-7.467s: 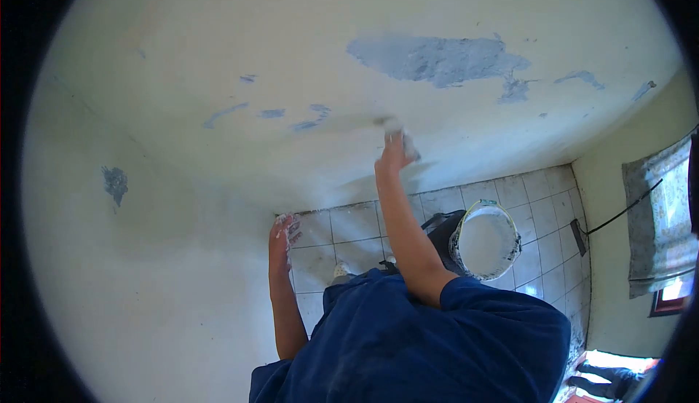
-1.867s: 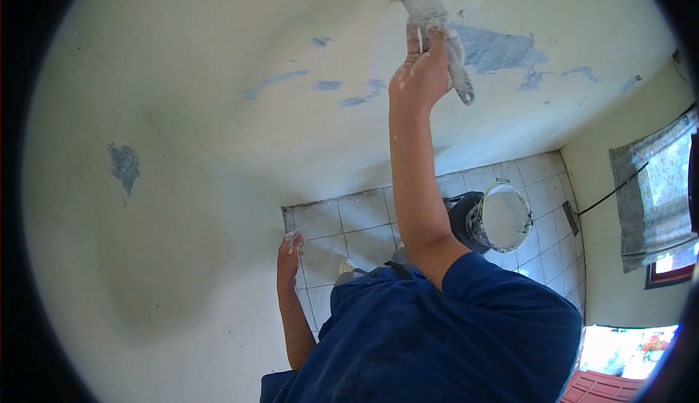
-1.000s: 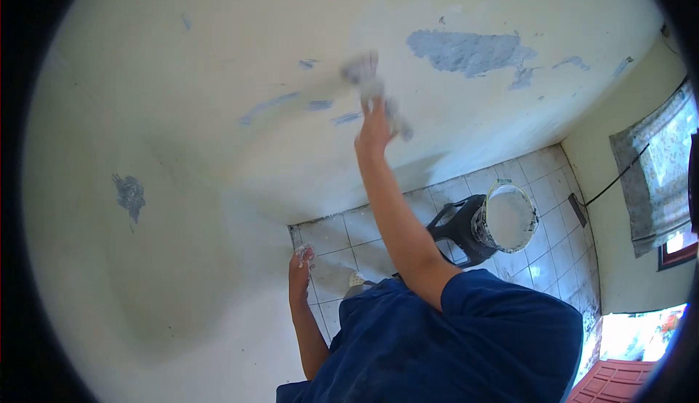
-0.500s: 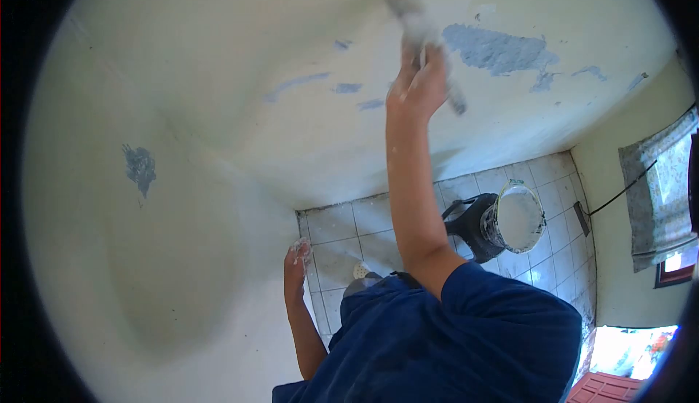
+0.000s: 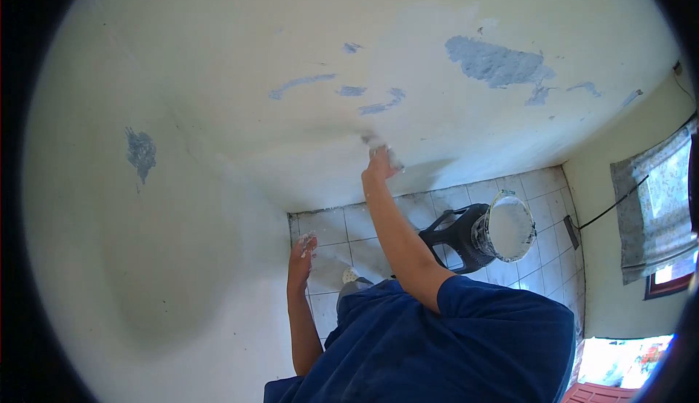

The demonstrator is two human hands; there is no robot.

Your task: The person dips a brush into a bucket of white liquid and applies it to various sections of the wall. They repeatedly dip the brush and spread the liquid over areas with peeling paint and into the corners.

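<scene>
Your right hand (image 5: pixel 378 164) grips a blurry, paste-covered scraper (image 5: pixel 373 142) against the wall (image 5: pixel 218 206). Bare wall spreads above; your left hand (image 5: pixel 301 251) hangs loosely open.

There were two hands, the left hand (image 5: pixel 301 252) and the right hand (image 5: pixel 378 164), one bucket (image 5: pixel 505 228), one stool (image 5: pixel 453 237) and one curtain (image 5: pixel 650 200).

Patchy pale wall (image 5: pixel 218 184), tiled floor (image 5: pixel 539 184), curtained window (image 5: pixel 655 199).
</scene>
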